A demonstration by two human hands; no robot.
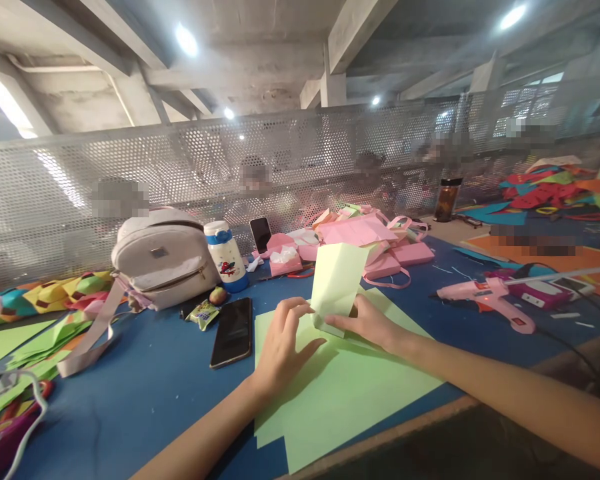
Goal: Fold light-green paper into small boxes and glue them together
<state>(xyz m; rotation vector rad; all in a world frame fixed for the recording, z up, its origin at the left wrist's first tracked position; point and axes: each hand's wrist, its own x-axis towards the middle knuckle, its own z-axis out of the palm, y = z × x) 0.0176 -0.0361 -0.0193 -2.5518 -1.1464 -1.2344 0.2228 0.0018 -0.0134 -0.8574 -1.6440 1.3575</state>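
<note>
A folded light-green paper box stands upright over large green paper sheets at the table's front edge. My right hand grips the lower right side of this box, with the thumb across its front. On its left is my left hand, fingers curved and apart, the fingertips close to the lower left edge. Whether those fingertips touch the paper I cannot tell. The far side of the box and some right-hand fingers behind it are hidden.
A pink glue gun lies at right with its cable. Toward the back are pink paper pieces, a water bottle and a beige backpack. Left of the sheets lies a phone. A perforated metal screen runs behind the table.
</note>
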